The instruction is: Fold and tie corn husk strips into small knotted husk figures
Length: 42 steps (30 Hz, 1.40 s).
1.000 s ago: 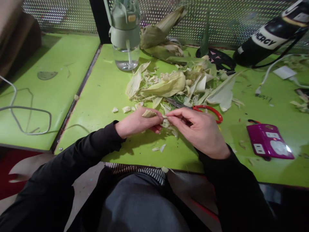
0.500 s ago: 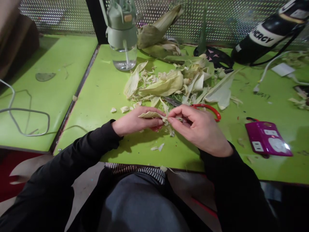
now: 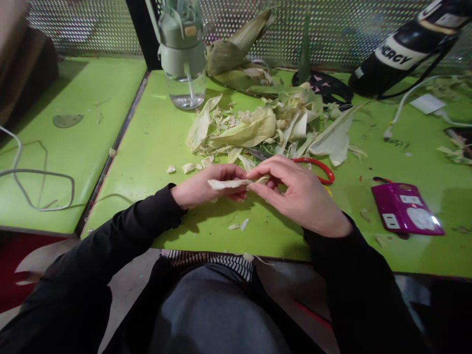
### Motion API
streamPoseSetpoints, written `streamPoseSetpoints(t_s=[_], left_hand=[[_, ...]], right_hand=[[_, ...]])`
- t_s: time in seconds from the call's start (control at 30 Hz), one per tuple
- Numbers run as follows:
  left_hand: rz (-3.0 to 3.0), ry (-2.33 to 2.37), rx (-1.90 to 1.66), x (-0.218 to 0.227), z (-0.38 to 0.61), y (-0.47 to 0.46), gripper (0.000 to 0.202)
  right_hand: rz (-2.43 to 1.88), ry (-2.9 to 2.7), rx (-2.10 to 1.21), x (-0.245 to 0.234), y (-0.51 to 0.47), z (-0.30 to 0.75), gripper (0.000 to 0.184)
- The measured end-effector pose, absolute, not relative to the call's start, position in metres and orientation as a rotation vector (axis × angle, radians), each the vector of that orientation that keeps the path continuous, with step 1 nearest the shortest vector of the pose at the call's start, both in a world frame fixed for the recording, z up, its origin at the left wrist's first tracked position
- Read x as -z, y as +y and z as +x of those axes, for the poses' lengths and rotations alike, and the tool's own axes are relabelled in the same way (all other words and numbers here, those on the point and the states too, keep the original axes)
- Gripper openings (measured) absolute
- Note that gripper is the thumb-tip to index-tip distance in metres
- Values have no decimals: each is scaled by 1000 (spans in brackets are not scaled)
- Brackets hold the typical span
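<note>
Between my hands, low over the green table (image 3: 206, 228), is a pale strip of corn husk (image 3: 228, 184). My left hand (image 3: 210, 184) is closed around its left part, though its fingertips are partly hidden behind the strip. Thumb and forefinger of my right hand (image 3: 291, 191) pinch the husk near its middle. Just beyond the hands lies a loose heap of corn husks (image 3: 254, 127), whole leaves and torn bits together. Red-handled scissors (image 3: 324, 169) are partly under the heap, behind my right hand.
A clear bottle with a green lid (image 3: 183, 64) stands at the back. At the back right leans a black bottle (image 3: 391, 59). A purple power strip (image 3: 407, 209) and white cable (image 3: 398, 110) lie to the right. Another cable (image 3: 70, 189) loops at the left.
The husk strip has turned so its pale face shows, and the twisted, dangling bits between my hands are no longer visible. My right fingers have shifted slightly left. The view has moved a little.
</note>
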State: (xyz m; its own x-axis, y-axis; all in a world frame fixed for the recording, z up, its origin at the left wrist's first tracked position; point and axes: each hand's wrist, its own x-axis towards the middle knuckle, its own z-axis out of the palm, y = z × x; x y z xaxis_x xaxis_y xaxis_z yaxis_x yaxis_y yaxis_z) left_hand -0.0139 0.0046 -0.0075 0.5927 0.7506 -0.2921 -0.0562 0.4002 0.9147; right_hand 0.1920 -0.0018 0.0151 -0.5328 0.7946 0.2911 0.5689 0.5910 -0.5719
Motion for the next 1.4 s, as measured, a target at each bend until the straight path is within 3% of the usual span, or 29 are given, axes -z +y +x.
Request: streamPoseSetpoints(t_s=[0.8, 1.17, 1.4], left_hand=[[814, 612, -619, 22, -12, 5, 27], [942, 718, -537, 12, -12, 3, 15], [895, 658, -615, 23, -14, 7, 31]], right_hand=[[-1172, -2148, -754, -20, -6, 196, 9], [-1195, -2248, -856, -25, -4, 201, 12], [-1188, -2197, -731, -19, -6, 193, 7]])
